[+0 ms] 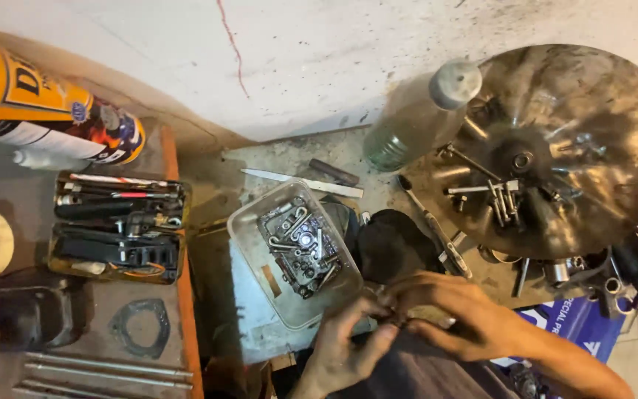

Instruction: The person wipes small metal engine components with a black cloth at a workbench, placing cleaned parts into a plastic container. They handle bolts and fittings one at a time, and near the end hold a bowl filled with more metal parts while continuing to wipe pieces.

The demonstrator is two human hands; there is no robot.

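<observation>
both hands meet low in the view, around six o'clock. the left hand (pixel 348 346) has its fingers curled in, pinching something small and dark at the fingertips; the right hand (pixel 458 314) folds over it from the four o'clock side, fingers bent close. the small part (pixel 395 319) between them is mostly hidden, can't make out what it is. at eleven o'clock from the hands, just beside them, a clear plastic tub (pixel 249 222) holds bolts and brackets. up at two o'clock a greasy round metal dish (pixel 599 118) carries more bolts, with a capped plastic bottle (pixel 415 122) leaning on its rim. far left, an orange spray can (pixel 46 111), cut off at the edge, over a tray of tools (pixel 116 229).
</observation>
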